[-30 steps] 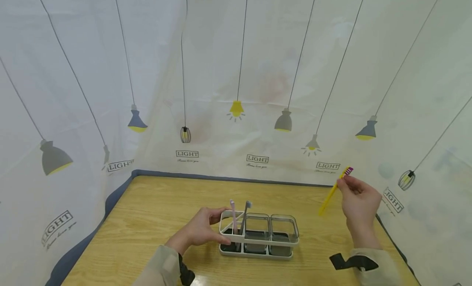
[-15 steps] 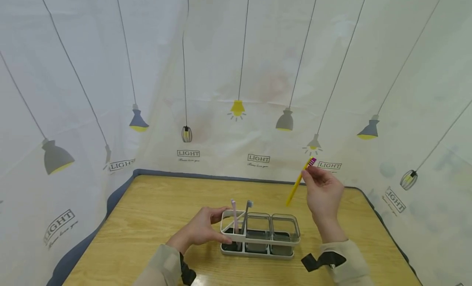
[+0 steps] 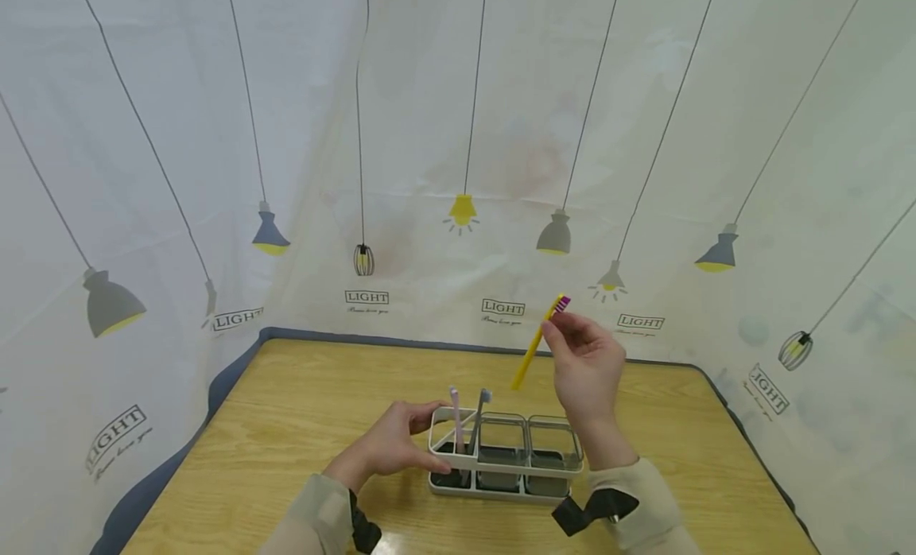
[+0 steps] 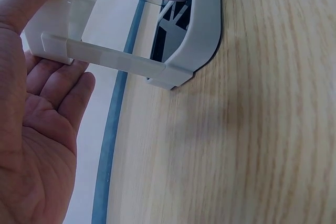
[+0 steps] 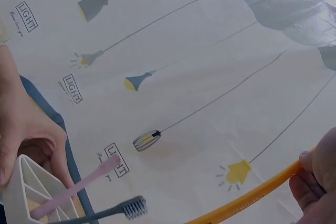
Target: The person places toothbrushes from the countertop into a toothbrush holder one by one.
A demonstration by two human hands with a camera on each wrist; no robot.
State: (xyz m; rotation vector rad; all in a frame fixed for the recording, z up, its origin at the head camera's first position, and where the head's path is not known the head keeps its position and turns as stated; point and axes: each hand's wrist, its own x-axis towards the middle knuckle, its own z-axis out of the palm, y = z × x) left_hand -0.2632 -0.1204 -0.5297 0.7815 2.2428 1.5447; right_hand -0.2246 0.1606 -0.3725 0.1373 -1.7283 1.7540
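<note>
A white toothbrush holder [image 3: 515, 466] stands upright on the table. My left hand [image 3: 397, 440] grips its left end, thumb on the front rail and fingers behind, as the left wrist view also shows. In its divided left part lean a pink toothbrush [image 3: 457, 420] and a grey toothbrush [image 3: 477, 424], heads up. My right hand [image 3: 590, 368] pinches a yellow toothbrush [image 3: 533, 356] close to its purple-and-white bristles. It hangs tilted in the air above the holder, handle end pointing down and left. In the right wrist view, the yellow handle [image 5: 252, 199] runs leftward from my fingertips.
Two clear cups [image 3: 501, 418] [image 3: 554, 421] sit side by side in the holder's middle and right places. The wooden table [image 3: 308, 380] is bordered by a blue edge. Behind it hangs a pale sheet [image 3: 415, 141] printed with lamps.
My right hand has carried the yellow toothbrush leftward and slightly up, from the table's right side to above the holder. The left hand keeps its grip on the holder.
</note>
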